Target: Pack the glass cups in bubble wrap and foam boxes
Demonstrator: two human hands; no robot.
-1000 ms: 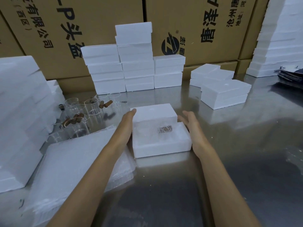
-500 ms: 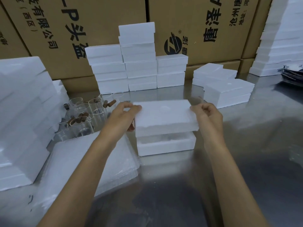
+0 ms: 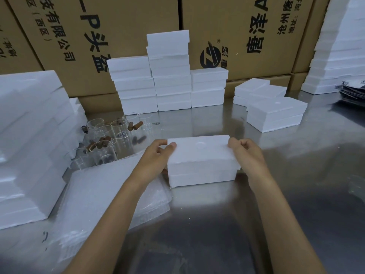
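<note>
White foam box (image 3: 201, 175) on steel table (image 3: 296, 194), centre, lid (image 3: 199, 150) seated on top. Left hand (image 3: 158, 155) pinches the lid's left end, thumb on top, fingers curled under the edge. Right hand (image 3: 246, 153) pinches the lid's right end, fingers curled round the far corner. Bubble wrap sheets (image 3: 102, 194), stacked flat, just beside the box on its left. Glass cups (image 3: 110, 139), clustered beyond the wrap, several with brown cork-like pieces (image 3: 136, 125) among them. Stack of closed foam boxes (image 3: 167, 76) at the back, against cardboard cartons (image 3: 128, 22). Three more foam boxes (image 3: 274, 113), back right. Foam pile (image 3: 29, 135), far left.
</note>
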